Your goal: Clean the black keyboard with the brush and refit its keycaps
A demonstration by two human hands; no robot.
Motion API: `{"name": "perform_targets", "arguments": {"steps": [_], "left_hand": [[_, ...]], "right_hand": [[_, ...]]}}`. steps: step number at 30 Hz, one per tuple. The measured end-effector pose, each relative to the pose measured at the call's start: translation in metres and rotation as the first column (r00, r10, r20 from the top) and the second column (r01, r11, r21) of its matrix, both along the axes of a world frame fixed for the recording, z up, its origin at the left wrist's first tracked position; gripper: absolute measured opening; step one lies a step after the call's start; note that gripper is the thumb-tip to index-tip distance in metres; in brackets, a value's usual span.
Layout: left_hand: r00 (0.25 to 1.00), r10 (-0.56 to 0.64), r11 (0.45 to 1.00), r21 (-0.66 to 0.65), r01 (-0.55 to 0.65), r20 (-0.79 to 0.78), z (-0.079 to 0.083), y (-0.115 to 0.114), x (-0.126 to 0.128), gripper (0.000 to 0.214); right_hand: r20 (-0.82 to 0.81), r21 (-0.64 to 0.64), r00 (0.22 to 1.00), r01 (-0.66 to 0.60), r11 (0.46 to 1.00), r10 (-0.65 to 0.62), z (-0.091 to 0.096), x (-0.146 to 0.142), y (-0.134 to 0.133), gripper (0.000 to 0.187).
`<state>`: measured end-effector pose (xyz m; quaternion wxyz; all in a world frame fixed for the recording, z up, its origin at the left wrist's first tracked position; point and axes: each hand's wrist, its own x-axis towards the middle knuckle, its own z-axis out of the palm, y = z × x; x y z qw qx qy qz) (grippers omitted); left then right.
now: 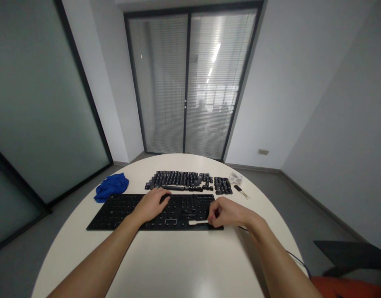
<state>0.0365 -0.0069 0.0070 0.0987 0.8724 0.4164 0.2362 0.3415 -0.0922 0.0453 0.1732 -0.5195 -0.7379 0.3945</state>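
The black keyboard base point(119, 211) lies on the table point(165, 263). On its middle, the left hand point(153, 204) rests, fingers gripping nothing, best kept steady. At its near right, the right hand point(223, 212) pinches a white stick point(197, 222); light strokes seem wisest.

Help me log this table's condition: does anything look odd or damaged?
The keyboard looks odd: it appears bare of its keycaps, which lie in rows just beyond it. No spill or breakage shows.
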Motion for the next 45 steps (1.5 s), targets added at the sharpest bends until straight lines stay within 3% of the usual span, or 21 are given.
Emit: {"name": "perform_targets", "arguments": {"steps": [5,10,13,20,31,37,45], "left_hand": [[1.000,-0.005,1.000,0.007,0.005,-0.002,-0.001,0.001,0.000,0.028],[1.000,0.000,1.000,0.014,0.000,-0.009,-0.001,0.001,0.000,0.029],[1.000,-0.004,1.000,0.023,0.005,-0.009,0.000,0.000,0.000,0.029],[0.998,-0.025,0.999,0.029,0.027,-0.052,0.003,-0.002,0.001,0.028],[0.964,0.165,0.986,0.008,-0.167,-0.209,0.016,-0.005,-0.004,0.020],[0.998,-0.025,0.999,0.018,0.026,-0.055,0.006,-0.005,0.001,0.029],[0.998,-0.057,0.998,0.021,0.058,-0.030,0.003,-0.004,0.001,0.027]], "right_hand": [[0.019,-0.011,0.999,0.039,0.999,-0.039,0.001,0.010,0.000,0.014],[0.092,0.196,0.983,0.140,0.971,-0.161,0.002,0.019,0.005,0.013],[0.109,0.282,0.973,0.165,0.945,-0.202,0.002,0.021,0.008,0.022],[0.143,0.386,0.982,0.060,0.921,-0.124,0.005,0.018,0.011,0.034],[0.193,0.482,0.977,-0.017,0.876,-0.086,-0.007,0.010,0.017,0.031],[0.184,0.498,0.981,-0.042,0.866,-0.058,-0.005,0.001,0.015,0.030],[0.186,0.489,0.982,-0.064,0.870,-0.032,0.000,-0.007,0.008,0.035]]}}
